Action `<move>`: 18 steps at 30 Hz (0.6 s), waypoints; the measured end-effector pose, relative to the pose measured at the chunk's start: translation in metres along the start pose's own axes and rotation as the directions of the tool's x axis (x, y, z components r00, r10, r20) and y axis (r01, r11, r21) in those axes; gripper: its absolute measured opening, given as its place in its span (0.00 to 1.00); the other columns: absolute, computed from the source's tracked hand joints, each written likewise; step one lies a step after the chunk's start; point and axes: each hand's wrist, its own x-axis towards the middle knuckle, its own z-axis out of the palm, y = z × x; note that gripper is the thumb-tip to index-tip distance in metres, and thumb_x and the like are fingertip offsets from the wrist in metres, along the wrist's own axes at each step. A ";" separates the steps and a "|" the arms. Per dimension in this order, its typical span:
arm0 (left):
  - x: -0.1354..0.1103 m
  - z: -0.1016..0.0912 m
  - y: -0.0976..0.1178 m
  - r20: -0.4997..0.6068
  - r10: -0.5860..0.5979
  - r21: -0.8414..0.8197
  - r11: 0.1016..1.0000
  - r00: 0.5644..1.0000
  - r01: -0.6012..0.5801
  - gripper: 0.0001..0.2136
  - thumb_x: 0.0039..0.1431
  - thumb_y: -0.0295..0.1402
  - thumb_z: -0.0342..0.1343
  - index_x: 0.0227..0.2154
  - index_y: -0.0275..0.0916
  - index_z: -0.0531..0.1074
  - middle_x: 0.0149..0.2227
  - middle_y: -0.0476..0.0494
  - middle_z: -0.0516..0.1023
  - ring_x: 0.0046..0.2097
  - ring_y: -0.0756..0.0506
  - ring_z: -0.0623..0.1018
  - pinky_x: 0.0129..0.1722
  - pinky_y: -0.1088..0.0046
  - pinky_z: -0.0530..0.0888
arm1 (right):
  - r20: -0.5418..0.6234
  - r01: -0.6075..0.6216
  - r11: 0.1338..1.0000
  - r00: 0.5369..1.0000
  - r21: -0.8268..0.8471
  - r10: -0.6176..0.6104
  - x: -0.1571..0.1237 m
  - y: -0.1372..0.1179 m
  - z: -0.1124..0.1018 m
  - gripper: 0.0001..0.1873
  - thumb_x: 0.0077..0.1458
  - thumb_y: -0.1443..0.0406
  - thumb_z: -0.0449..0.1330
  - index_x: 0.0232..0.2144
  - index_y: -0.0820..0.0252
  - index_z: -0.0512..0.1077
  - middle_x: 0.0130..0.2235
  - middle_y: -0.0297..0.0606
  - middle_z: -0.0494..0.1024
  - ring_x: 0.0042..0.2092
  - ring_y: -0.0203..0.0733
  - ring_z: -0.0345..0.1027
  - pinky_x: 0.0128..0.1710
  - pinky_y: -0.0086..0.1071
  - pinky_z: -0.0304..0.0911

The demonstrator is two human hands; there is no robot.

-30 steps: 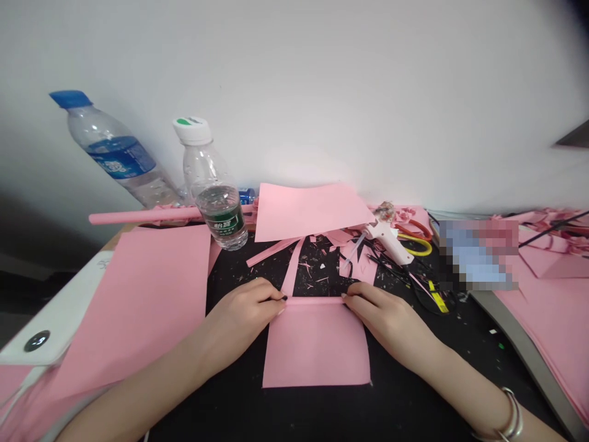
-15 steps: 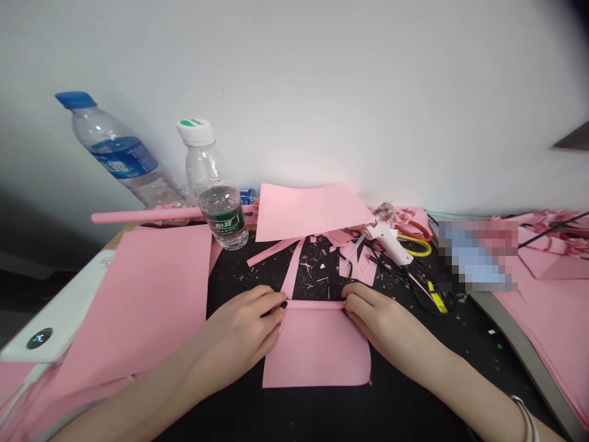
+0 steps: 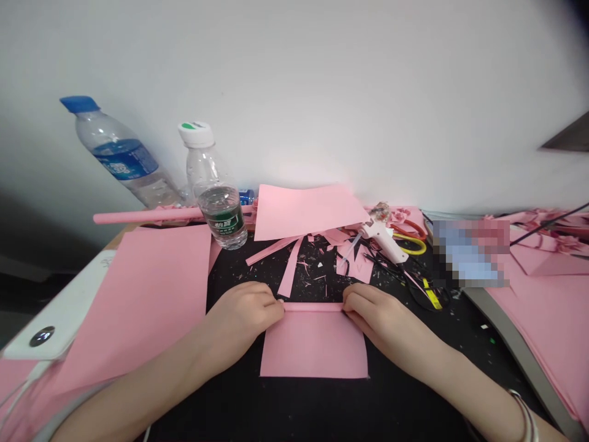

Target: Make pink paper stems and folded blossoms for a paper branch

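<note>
A sheet of pink paper [image 3: 315,347] lies on the black table top, its far edge curled into a thin roll [image 3: 313,307]. My left hand [image 3: 251,310] is closed on the left end of that roll, fingers bent and pressed together. At the right end, my right hand [image 3: 370,307] pinches the roll between thumb and fingers. The fingertips of both hands are partly hidden. Just beyond the roll lies a narrow pink paper strip [image 3: 291,268], near my left hand.
A white glue gun [image 3: 385,239] with cables lies behind my right hand, by yellow-handled scissors [image 3: 411,244]. Paper scraps litter the table. A water bottle [image 3: 221,215] and a blue-capped bottle [image 3: 124,156] stand back left. Pink sheets [image 3: 156,294] lie left, partly over a white power bank [image 3: 50,334].
The rolled edge has moved slightly toward me, and the flat part of the sheet looks shorter. My left fingers have curled in more. The view has shifted a little.
</note>
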 end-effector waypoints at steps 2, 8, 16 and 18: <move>0.002 -0.001 0.001 0.011 -0.029 0.016 0.999 1.000 0.029 0.14 0.63 0.28 0.43 0.29 0.37 0.73 0.26 0.45 0.74 0.33 0.47 0.73 0.34 0.72 0.69 | 0.000 -0.042 0.996 0.999 0.081 0.042 0.002 0.001 -0.002 0.08 0.56 0.75 0.51 0.32 0.60 0.67 0.33 0.37 0.71 0.34 0.39 0.67 0.33 0.31 0.65; 0.002 -0.003 0.003 0.038 -0.074 -0.027 0.997 0.997 0.075 0.12 0.62 0.27 0.45 0.35 0.39 0.74 0.30 0.45 0.75 0.35 0.48 0.73 0.34 0.74 0.69 | 0.023 -0.045 0.975 0.999 0.216 0.041 0.005 0.004 -0.004 0.10 0.54 0.77 0.51 0.31 0.60 0.68 0.33 0.36 0.69 0.35 0.37 0.67 0.34 0.29 0.63; -0.004 0.007 -0.005 0.045 -0.055 -0.166 0.984 0.997 0.062 0.13 0.62 0.25 0.44 0.35 0.41 0.75 0.47 0.47 0.74 0.48 0.47 0.71 0.46 0.72 0.70 | 0.048 -0.053 0.981 0.998 0.185 0.045 0.000 -0.001 0.000 0.10 0.55 0.78 0.49 0.30 0.60 0.64 0.37 0.39 0.68 0.37 0.39 0.65 0.37 0.32 0.64; -0.004 0.007 -0.004 0.037 -0.025 -0.197 0.980 0.999 0.032 0.14 0.63 0.24 0.43 0.36 0.40 0.75 0.44 0.46 0.76 0.47 0.48 0.72 0.45 0.73 0.70 | 0.058 -0.061 0.985 0.997 0.159 0.053 -0.001 -0.001 0.000 0.09 0.56 0.77 0.49 0.31 0.60 0.64 0.36 0.38 0.68 0.36 0.39 0.65 0.36 0.32 0.64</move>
